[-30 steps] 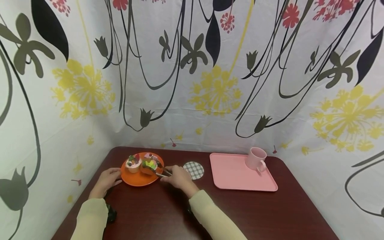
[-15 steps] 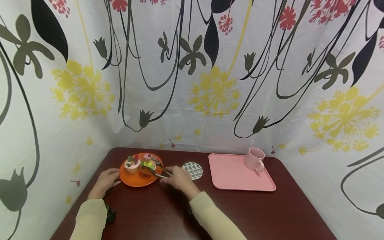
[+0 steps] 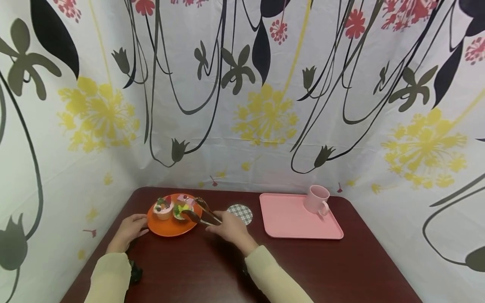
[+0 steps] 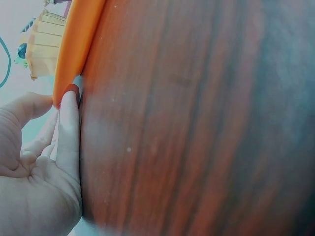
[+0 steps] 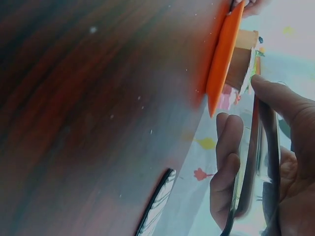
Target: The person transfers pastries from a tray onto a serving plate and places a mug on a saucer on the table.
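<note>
At the table's back left, an orange plate (image 3: 166, 230) bears three small cupcakes. One has fruit and cream (image 3: 163, 210), one a yellow-green topping (image 3: 183, 210), and a pink-topped one (image 3: 185, 199) sits behind. My left hand (image 3: 130, 231) pinches the plate's left rim; in the left wrist view its thumb lies on the rim (image 4: 81, 39) and a finger underneath. My right hand (image 3: 232, 229) holds metal tongs (image 3: 191, 216) by their arms, thumb on one side and fingers on the other. The tongs' ends are spread apart at the plate's right side, close to the yellow-green cupcake, with nothing visibly gripped.
Right of the right hand lies a round checked coaster (image 3: 240, 214), partly hidden by it. Further right is a pink tray (image 3: 291, 225) with a pink mug (image 3: 316, 199) at its back right corner. A patterned cloth (image 3: 212, 126) hangs close behind the table.
The tongs, earlier around the yellow-green cupcake, have drawn back to the right off it, with their ends wider apart. The left hand stays at the plate's rim. The head view has shifted slightly.
</note>
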`<state>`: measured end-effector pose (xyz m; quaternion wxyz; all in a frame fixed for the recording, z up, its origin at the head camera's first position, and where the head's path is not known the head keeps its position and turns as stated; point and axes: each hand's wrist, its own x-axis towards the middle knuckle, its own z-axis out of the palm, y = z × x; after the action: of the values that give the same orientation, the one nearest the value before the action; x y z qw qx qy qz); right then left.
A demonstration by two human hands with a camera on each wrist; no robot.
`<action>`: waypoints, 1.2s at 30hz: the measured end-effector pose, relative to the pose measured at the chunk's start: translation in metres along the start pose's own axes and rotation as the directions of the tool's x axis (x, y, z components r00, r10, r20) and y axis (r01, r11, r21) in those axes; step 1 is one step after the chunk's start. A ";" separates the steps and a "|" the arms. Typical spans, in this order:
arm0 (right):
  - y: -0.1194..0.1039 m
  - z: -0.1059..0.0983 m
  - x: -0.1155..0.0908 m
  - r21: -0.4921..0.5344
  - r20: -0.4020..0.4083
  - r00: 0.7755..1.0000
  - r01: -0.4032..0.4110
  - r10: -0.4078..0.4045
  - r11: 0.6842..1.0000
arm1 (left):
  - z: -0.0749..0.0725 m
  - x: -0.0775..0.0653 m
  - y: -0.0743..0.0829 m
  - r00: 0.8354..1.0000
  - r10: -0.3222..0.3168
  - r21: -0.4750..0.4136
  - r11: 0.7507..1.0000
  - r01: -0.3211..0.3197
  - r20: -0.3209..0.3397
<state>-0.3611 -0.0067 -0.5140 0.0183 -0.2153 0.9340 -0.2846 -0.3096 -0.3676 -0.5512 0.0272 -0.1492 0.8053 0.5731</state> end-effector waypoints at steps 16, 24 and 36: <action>0.016 -0.016 -0.018 0.001 -0.046 0.998 0.042 -0.042 0.999 | 0.003 -0.001 0.003 1.000 0.019 0.016 1.000 -0.019 0.012; 0.037 -0.026 -0.029 0.022 -0.054 0.998 -0.032 0.033 0.999 | 0.002 -0.003 0.004 0.999 0.019 0.026 0.999 -0.019 0.026; 0.061 -0.041 -0.042 0.009 -0.121 0.992 -0.031 0.032 0.999 | 0.001 0.005 -0.003 1.000 -0.017 -0.004 1.000 0.017 0.012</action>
<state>-0.3530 0.0775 -0.5164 -0.0330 -0.1829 0.9356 -0.3003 -0.3134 -0.3690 -0.5554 0.0366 -0.1524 0.8027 0.5754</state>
